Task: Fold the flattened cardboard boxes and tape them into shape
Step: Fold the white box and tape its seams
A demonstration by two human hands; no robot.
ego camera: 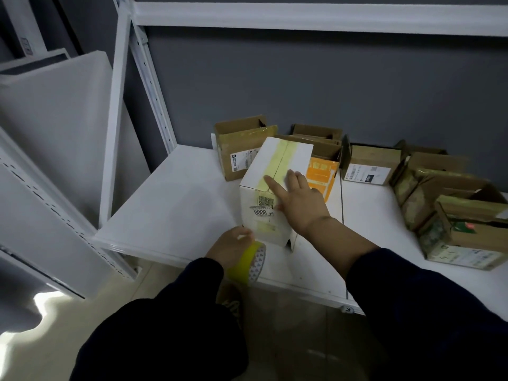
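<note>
My right hand (298,200) presses flat, fingers straight, on the yellow tape strip (277,160) sealing the top seam of a white box (258,171), which stands near the front edge of a white shelf (170,204). My left hand (229,247), just below the box's near corner, grips the yellow tape roll (254,259). Behind stand an open brown box (239,158) and an orange-printed box (320,174); more brown boxes (371,166) line the right, what is in them too dim to tell. A grey wall (302,78) backs the rack; white panels (55,119) lean at left.
</note>
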